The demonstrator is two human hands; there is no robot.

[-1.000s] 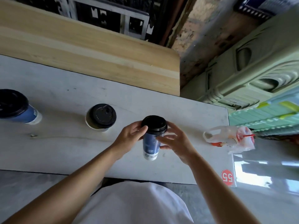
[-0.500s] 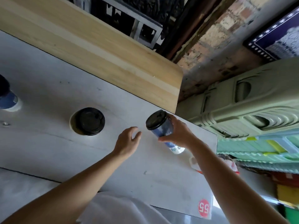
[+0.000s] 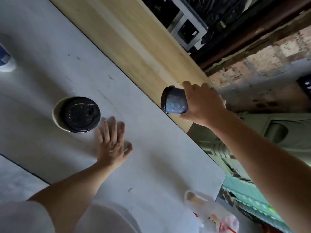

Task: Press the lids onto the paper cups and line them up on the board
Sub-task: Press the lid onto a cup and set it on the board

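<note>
My right hand point(image 3: 204, 105) grips a blue paper cup point(image 3: 176, 103) with a black lid on it, held in the air and tipped to the left over the near edge of the pale wooden board point(image 3: 134, 42). My left hand point(image 3: 111, 145) hovers flat and empty, fingers spread, over the grey table point(image 3: 42, 64). Just left of its fingertips stands a white paper cup with a black lid point(image 3: 79, 114). Another blue cup point(image 3: 5, 59) shows only partly at the left edge.
A clear plastic bag with red print point(image 3: 213, 216) lies near the table's right corner. Green plastic crates point(image 3: 272, 135) stand beyond the table's right edge, with a brick wall point(image 3: 269, 61) behind them.
My right hand has carried the lidded blue cup up and away toward the wooden board. My left hand let go of it and now hovers open over the table.
</note>
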